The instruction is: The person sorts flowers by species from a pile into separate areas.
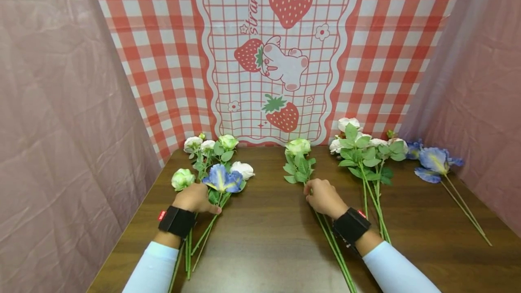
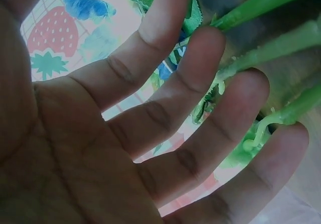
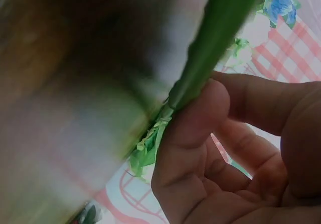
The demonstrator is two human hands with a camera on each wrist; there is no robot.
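Observation:
My right hand pinches the green stem of a pale green rose between thumb and forefinger, just below its leaves. At the left, my left hand rests over a bunch of flowers. Its fingers are nearly straight and lie against several green stems. Around this hand are a blue iris, a white rose and a green rose, with more white and green blooms behind.
A group of white roses with leafy stems lies right of my right hand. Farther right are blue irises on thin stems. All lie on a dark wooden table, before a red checked strawberry cloth. Pink curtains hang at both sides.

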